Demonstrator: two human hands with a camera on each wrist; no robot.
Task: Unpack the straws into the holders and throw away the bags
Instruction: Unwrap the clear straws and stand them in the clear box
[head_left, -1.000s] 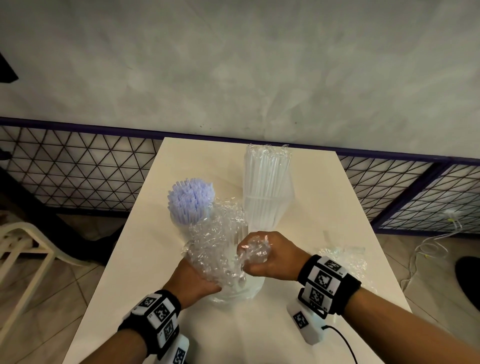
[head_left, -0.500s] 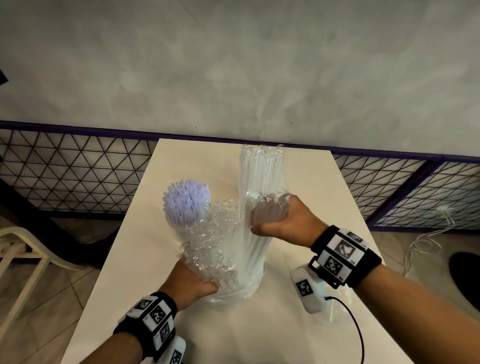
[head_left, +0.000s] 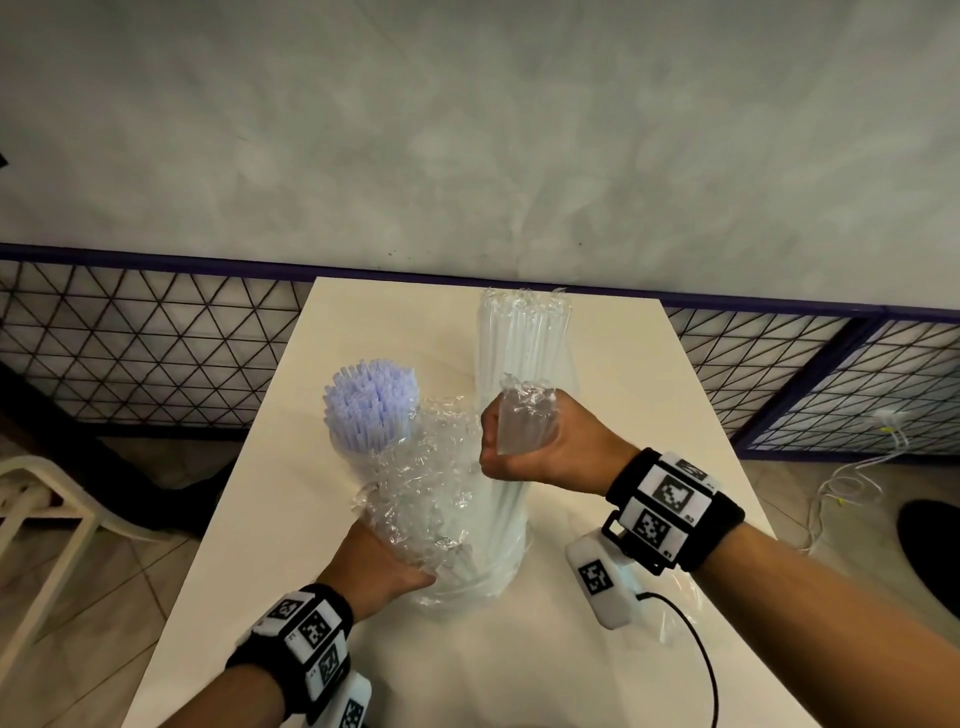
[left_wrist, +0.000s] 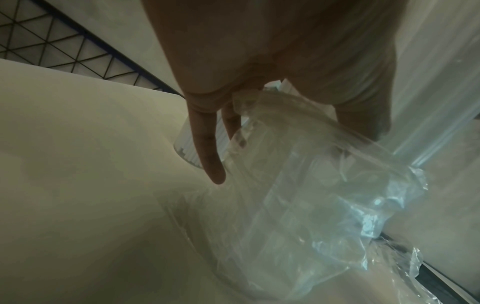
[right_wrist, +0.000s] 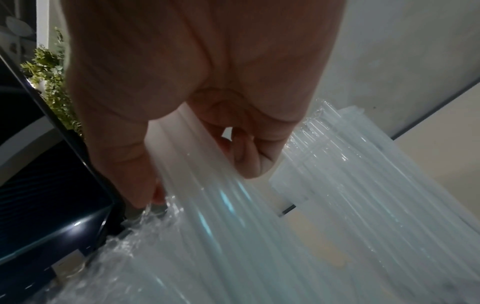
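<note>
A bundle of clear straws (head_left: 498, 519) stands upright in the near middle of the white table (head_left: 623, 389). My right hand (head_left: 524, 441) grips its top end, fingers curled round it (right_wrist: 197, 179); the straws (right_wrist: 259, 236) run down from the fist. A crumpled clear bag (head_left: 426, 467) is bunched low around the bundle. My left hand (head_left: 384, 566) holds the bag near its base, thumb and fingers on the plastic (left_wrist: 293, 152). Purple straws (head_left: 371, 410) fill a holder at the left. More clear straws (head_left: 524, 343) stand in a holder behind.
Another clear bag (head_left: 675, 608) lies on the table under my right wrist, beside a black cable (head_left: 696, 639). A wire-mesh fence (head_left: 156, 353) runs behind the table. A white chair (head_left: 31, 499) stands on the floor at the left.
My right hand has risen from low by the bag to well above it, drawing the clear straw bundle upward. The left hand has stayed on the bag.
</note>
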